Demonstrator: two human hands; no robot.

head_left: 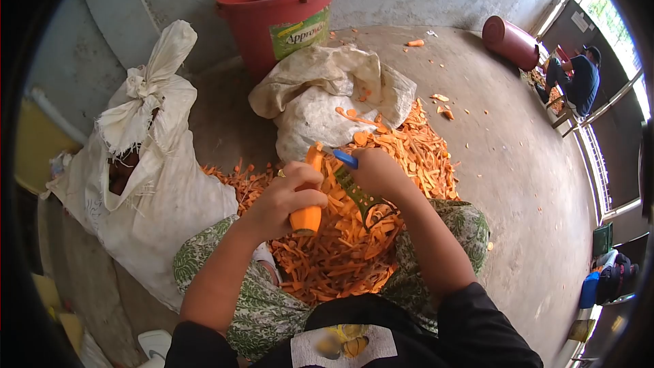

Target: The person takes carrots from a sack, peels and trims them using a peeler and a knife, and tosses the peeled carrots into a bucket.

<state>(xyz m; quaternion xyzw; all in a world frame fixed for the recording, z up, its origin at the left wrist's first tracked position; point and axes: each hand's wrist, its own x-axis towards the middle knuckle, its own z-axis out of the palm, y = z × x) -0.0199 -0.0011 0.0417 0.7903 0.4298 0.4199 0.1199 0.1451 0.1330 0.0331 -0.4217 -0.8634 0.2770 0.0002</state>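
Note:
My left hand (297, 194) is wrapped round a peeled orange carrot (306, 219), which is held upright with its narrow end at the top. My right hand (376, 174) grips a small knife with a blue handle (345, 159); its short blade points left and is close to the carrot's upper end. Whether the blade touches the carrot I cannot tell. Below both hands lies a large heap of orange carrot peelings (340, 259), spread between my knees. A green perforated strip (354, 194) shows just under my right hand, partly hidden.
A crumpled white sack (334, 88) lies beyond the peelings, with a red bucket (276, 7) behind it. At the left stands a tied, torn white sack (153, 177). A seated person (582, 82) is at the far right, near a tipped dark-red barrel (509, 42). Scraps dot the concrete floor.

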